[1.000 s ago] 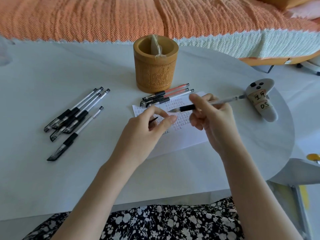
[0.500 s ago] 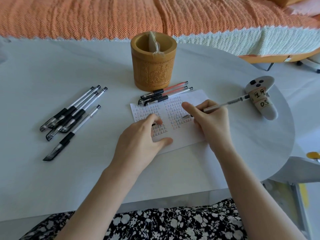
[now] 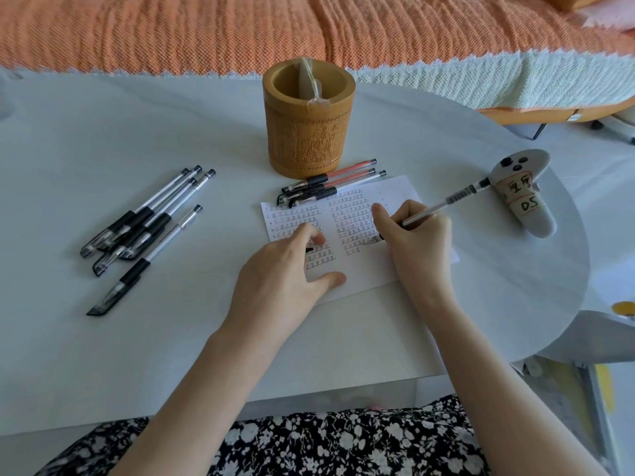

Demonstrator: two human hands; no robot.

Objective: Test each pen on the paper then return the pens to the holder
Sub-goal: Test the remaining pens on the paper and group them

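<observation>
On the pale table lies a sheet of paper [image 3: 364, 274] covered with rows of small written marks. My right hand [image 3: 417, 243] grips a clear black-ink pen [image 3: 446, 201] in a writing hold, its tip down on the right column of marks. My left hand [image 3: 275, 280] rests on the sheet's left half, thumb spread, its fingers pinching a small black pen cap [image 3: 309, 249]. The carved bamboo holder [image 3: 309, 132] stands behind the paper with only a plastic wrapper inside. Three capped pens [image 3: 330, 185] lie at its foot; several more pens [image 3: 147, 221] lie at the left.
A grey game controller [image 3: 522, 197] with taped labels lies at the right, near the table's rounded edge. An orange-and-white blanket [image 3: 309, 36] runs along the back. My lap in floral fabric [image 3: 309, 441] is at the front edge.
My right hand brought the uncapped pen down from mid-air and set its tip on the paper. My left hand lowered onto the sheet with the cap.
</observation>
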